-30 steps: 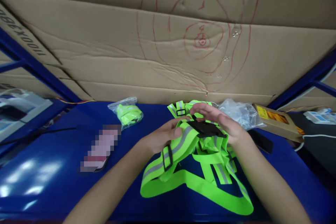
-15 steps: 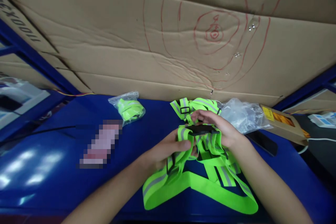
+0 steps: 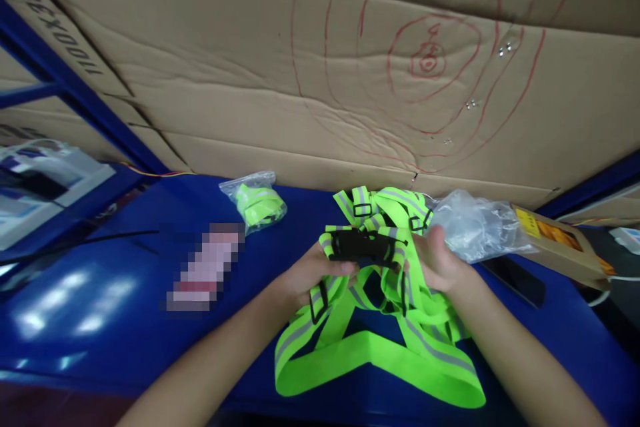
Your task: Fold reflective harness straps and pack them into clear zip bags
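A neon-green reflective vest of elastic straps with grey stripes hangs in loops over the table's near side. Its black buckle is fastened and faces me. My left hand grips the straps at the buckle's left end, thumb below the buckle. On the other side, my right hand holds the straps by the buckle's right end; its thumb stands raised, and its fingers are mostly hidden behind the webbing. Just beyond lies a second bunch of green reflective straps with black slider buckles.
On the blue table lie a bagged green strap set, a pixelated pinkish object, crumpled clear plastic bags, a dark phone and a cardboard box. A cardboard wall with red rings stands behind.
The buckle has turned to face me and moved slightly left and nearer. My right hand has come down from above the buckle to its right side, thumb now raised. The view has shifted left.
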`<state>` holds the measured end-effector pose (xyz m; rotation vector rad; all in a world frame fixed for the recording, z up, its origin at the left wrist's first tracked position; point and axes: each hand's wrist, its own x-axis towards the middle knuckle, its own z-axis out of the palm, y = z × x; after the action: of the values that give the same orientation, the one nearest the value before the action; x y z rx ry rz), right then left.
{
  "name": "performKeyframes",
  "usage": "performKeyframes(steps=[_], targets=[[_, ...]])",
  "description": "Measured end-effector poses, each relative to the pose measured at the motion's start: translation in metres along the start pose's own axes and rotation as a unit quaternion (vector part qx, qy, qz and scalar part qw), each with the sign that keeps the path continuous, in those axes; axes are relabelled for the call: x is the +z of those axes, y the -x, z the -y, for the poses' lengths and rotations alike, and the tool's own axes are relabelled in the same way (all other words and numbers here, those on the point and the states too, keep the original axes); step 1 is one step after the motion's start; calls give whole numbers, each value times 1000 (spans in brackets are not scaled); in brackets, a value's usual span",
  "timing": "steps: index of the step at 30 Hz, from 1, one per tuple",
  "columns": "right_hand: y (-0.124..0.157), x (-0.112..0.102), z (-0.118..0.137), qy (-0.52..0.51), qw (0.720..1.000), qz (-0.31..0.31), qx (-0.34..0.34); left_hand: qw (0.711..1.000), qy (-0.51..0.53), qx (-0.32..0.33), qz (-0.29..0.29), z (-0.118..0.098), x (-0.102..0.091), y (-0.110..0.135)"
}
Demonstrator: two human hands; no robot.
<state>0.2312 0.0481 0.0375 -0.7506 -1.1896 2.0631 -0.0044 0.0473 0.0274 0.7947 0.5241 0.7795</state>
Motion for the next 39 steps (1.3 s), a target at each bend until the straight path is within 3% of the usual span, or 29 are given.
performKeyframes(steps=[3,5,8,13,17,21,25,28,31,34,37,39], targets=[[3,8,0,24,998,64,-8,998,-33,39,-25,3,1,0],[2,16,3,38,997,64,-12,997,-55,47,11,1,4,0],[0,23,9,26,998,56,-13,994,-59,19,87,-5,7,-2],[1,13,8,-15,990,142,2,988,-21,-60,144,-7,1,0],[2,11,3,-15,984,176,7,978,-35,-80,190,-7,2,4],[8,24,15,40,993,104,-44,963,-83,-90,241,-9,6,3],[21,36,37,25,999,22,-36,947,-54,-141,285,-10,10,2],[25,39,42,42,998,-9,-54,962,-77,-102,240,-9,17,3],[24,38,37,116,987,-38,-100,982,-115,10,147,-9,24,2],[22,29,27,160,970,-112,-144,977,-169,103,80,-7,27,1],[18,21,18,177,950,-195,-169,968,-212,105,86,-3,25,2],[14,20,12,174,944,-219,-174,967,-218,92,90,4,25,1]])
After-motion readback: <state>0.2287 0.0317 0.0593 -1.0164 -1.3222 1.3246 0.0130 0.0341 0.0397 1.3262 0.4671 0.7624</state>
